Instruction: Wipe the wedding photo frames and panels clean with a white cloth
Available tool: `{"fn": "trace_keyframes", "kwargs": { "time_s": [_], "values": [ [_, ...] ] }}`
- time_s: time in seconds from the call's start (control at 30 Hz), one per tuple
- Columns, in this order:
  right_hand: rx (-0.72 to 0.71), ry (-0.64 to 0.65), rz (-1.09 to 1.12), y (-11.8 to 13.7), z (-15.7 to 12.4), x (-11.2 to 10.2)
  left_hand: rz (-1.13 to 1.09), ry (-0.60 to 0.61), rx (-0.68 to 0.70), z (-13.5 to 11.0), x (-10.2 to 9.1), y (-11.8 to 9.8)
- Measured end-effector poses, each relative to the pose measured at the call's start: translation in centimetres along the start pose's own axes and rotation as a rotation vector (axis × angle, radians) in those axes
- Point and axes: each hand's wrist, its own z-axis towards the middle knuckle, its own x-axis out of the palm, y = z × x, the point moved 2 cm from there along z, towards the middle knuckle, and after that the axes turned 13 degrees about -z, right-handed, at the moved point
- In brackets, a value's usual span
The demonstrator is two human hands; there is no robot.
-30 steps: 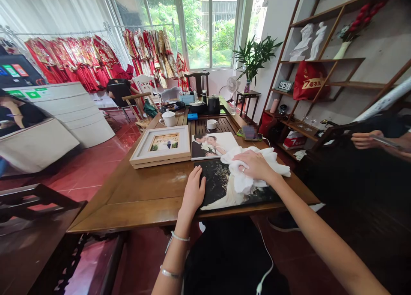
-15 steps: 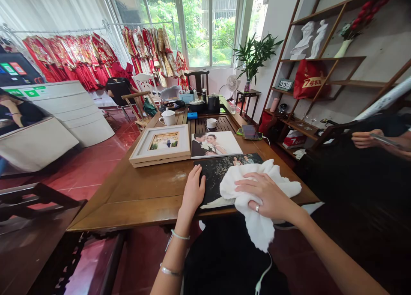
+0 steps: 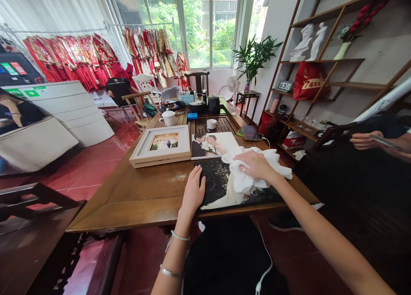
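Observation:
A dark wedding photo panel (image 3: 221,188) lies at the near edge of the wooden table (image 3: 144,196). My left hand (image 3: 193,192) rests flat on its left edge, fingers stretched out. My right hand (image 3: 255,165) presses a crumpled white cloth (image 3: 247,181) onto the panel's far right part, fingers laid over the cloth. A second wedding photo (image 3: 210,145) lies just beyond the panel, partly under the cloth. A white framed picture (image 3: 162,145) sits to its left.
Farther along the table stand a white teapot (image 3: 168,117), a cup (image 3: 211,123), a kettle (image 3: 213,103) and a phone (image 3: 250,133). Another person's hand (image 3: 362,140) holds something at the right. Shelves line the right wall, and red garments (image 3: 73,61) hang at the back left.
My right hand has pushed the cloth from the panel's near right corner back up to its far right part, uncovering the lower half of the picture. My left hand has stayed put.

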Motion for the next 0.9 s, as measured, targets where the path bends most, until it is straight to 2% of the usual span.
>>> {"fn": "trace_keyframes", "kwargs": {
  "time_s": [0.13, 0.23, 0.47, 0.63, 0.77, 0.9],
  "values": [
    [0.057, 0.046, -0.027, 1.0, 0.8, -0.2, -0.007, 0.003, -0.005, 0.0, 0.0, 0.0],
    [-0.023, 0.041, -0.002, 2.2, -0.1, -0.3, -0.013, -0.006, -0.005, 0.0, 0.0, 0.1],
    [-0.258, -0.022, 0.094, 5.2, -6.1, -1.4, -0.002, 0.004, -0.023, 0.0, -0.1, -0.3],
    [-0.325, -0.035, 0.181, 4.4, -9.1, -1.7, 0.024, 0.026, -0.038, 0.0, -0.2, -0.5],
    [-0.251, -0.129, 0.243, 2.0, -8.7, -0.7, 0.016, 0.024, -0.030, 0.0, -0.2, -0.5],
    [-0.004, -0.161, 0.254, -0.2, -6.3, 0.7, 0.018, 0.022, -0.024, 0.0, -0.1, -0.4]
  ]
}}
